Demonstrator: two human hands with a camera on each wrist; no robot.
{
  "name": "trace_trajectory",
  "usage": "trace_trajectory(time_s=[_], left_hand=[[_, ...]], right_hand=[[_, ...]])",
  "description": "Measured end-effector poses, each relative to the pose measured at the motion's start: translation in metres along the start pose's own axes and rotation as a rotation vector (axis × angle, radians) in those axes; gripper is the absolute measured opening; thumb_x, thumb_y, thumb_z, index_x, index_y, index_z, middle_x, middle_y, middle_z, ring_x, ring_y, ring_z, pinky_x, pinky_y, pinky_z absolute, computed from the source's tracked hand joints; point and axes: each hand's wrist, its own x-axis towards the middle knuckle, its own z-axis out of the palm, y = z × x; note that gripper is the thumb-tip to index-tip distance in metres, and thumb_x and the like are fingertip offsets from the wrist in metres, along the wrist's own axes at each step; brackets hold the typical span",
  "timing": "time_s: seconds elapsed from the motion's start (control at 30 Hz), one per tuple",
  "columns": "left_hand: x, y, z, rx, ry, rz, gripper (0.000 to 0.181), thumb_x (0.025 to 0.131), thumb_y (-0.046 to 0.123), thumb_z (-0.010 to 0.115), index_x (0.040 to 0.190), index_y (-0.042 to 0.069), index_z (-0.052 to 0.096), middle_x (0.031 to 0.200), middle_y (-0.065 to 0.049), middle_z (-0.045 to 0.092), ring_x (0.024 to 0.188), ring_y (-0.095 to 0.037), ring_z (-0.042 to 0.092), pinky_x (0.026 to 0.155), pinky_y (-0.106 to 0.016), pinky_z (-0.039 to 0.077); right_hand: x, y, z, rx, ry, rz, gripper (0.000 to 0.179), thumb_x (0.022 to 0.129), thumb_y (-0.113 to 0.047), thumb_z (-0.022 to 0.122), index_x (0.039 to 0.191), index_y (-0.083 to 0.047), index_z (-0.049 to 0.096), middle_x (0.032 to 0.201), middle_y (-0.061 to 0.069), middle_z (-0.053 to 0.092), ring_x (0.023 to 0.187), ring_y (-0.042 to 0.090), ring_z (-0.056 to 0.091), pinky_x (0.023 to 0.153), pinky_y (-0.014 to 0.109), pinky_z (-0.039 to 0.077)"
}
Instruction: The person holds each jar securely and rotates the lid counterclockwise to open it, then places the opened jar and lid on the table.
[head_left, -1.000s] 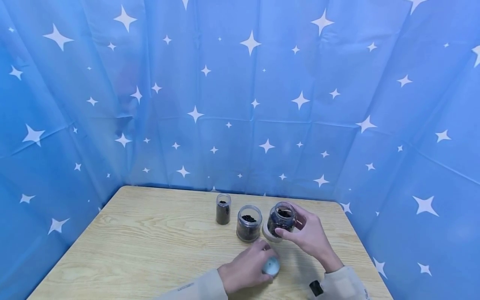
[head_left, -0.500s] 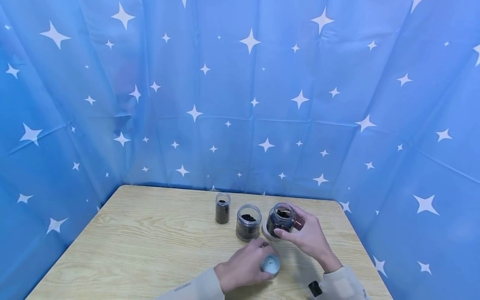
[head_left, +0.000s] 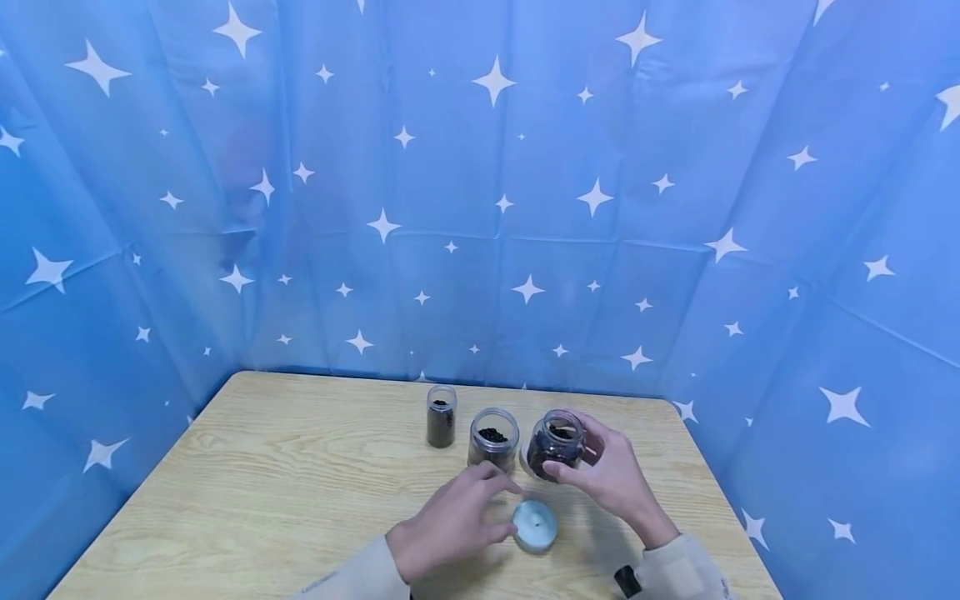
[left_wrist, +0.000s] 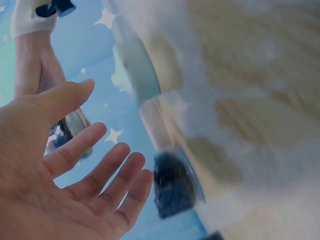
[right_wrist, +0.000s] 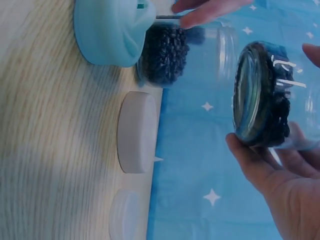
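Note:
My right hand (head_left: 618, 483) grips a clear glass jar (head_left: 546, 454), uncapped and partly filled with dark pieces. In the right wrist view the jar is lifted off the table and tilted. My left hand (head_left: 457, 517) has its fingers spread and holds nothing; the left wrist view shows its bare palm. Just right of its fingertips a round light blue lid (head_left: 536, 523) rests on the table, domed in the right wrist view. Beyond the left hand stands a second uncapped jar (head_left: 492, 454) of dark grains, its lower part hidden by that hand.
A narrower glass jar (head_left: 441, 425) with dark contents stands farther back to the left. Two pale lids lie on the table in the right wrist view, a thick one (right_wrist: 137, 132) and a whiter one (right_wrist: 124, 215). A blue star-patterned curtain (head_left: 450, 208) hangs behind the wooden table (head_left: 285, 467).
My left hand has let go of the light blue lid and drawn away to the left, fingers spreading. The right hand still holds its jar in nearly the same place.

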Motion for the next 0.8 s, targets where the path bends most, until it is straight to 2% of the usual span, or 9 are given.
trace_trajectory(time_s=[0.17,0.3,0.4,0.6,0.8], left_hand=[[-0.005,-0.008,-0.015,-0.021,0.043,-0.029,0.042,0.099,0.033,0.095,0.137,0.020,0.083,0.133,0.003,0.079,0.116,-0.009,0.073,0.095,-0.030,0.066],[-0.007,-0.015,-0.024,-0.028,0.117,-0.012,0.036,0.100,0.030,0.094,0.133,0.018,0.084,0.128,0.002,0.081,0.116,-0.016,0.078,0.097,-0.034,0.068],[-0.009,-0.020,-0.029,-0.028,0.148,-0.014,0.036,0.100,0.029,0.094,0.132,0.017,0.084,0.125,-0.002,0.082,0.113,-0.020,0.081,0.097,-0.036,0.069],[-0.013,-0.029,-0.039,-0.037,0.197,-0.050,0.034,0.100,0.028,0.093,0.130,0.015,0.085,0.125,-0.003,0.082,0.113,-0.024,0.082,0.100,-0.042,0.070],[-0.014,-0.036,-0.046,-0.018,0.240,-0.063,0.032,0.099,0.026,0.094,0.128,0.015,0.085,0.122,-0.002,0.082,0.110,-0.023,0.081,0.095,-0.042,0.070]], right_hand=[[-0.001,0.000,0.005,0.014,-0.022,0.008,0.079,0.090,-0.020,0.103,0.159,-0.009,0.067,0.151,0.018,0.077,0.141,0.042,0.076,0.111,0.020,0.060],[-0.001,0.001,0.009,0.019,-0.035,-0.001,0.078,0.090,-0.020,0.103,0.158,-0.010,0.068,0.151,0.018,0.077,0.140,0.042,0.077,0.113,0.029,0.064],[-0.001,0.002,0.013,0.013,-0.059,-0.006,0.076,0.089,-0.021,0.104,0.156,-0.012,0.069,0.150,0.017,0.077,0.138,0.040,0.078,0.114,0.034,0.065],[-0.003,0.001,0.022,0.016,-0.123,-0.032,0.073,0.089,-0.023,0.103,0.153,-0.014,0.070,0.149,0.016,0.077,0.135,0.038,0.080,0.112,0.030,0.065],[-0.006,-0.003,0.031,0.043,-0.170,-0.062,0.078,0.089,-0.020,0.103,0.157,-0.010,0.068,0.149,0.016,0.077,0.135,0.038,0.079,0.112,0.031,0.065]])
